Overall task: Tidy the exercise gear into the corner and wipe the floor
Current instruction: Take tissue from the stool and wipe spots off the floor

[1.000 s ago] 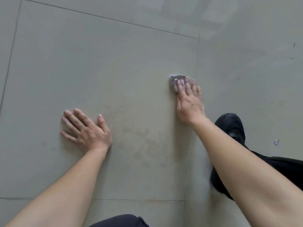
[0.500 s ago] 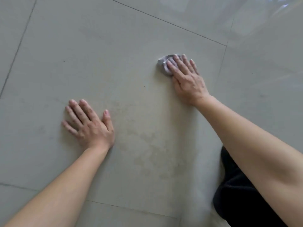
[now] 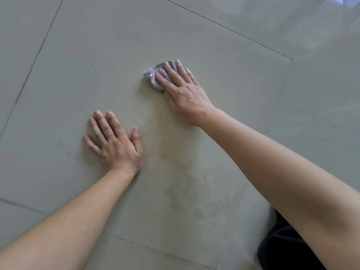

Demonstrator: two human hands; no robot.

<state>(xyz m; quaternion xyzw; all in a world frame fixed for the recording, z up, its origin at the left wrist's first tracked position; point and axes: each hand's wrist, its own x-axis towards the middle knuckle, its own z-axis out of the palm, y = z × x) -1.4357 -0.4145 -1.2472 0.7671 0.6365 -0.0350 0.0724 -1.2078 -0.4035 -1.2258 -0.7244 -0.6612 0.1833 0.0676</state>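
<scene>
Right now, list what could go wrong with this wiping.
The crumpled cloth under the right hand is small, so strokes may skip the dull smudges nearer the body. The left hand is planted flat on glossy tile; it could slip if that tile gets damp.

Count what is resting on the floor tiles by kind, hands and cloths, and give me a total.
Hands: 2, the left hand flat on the floor, the right hand pressing the cloth.
Cloths: 1, crumpled and grey.
Total: 3
</scene>
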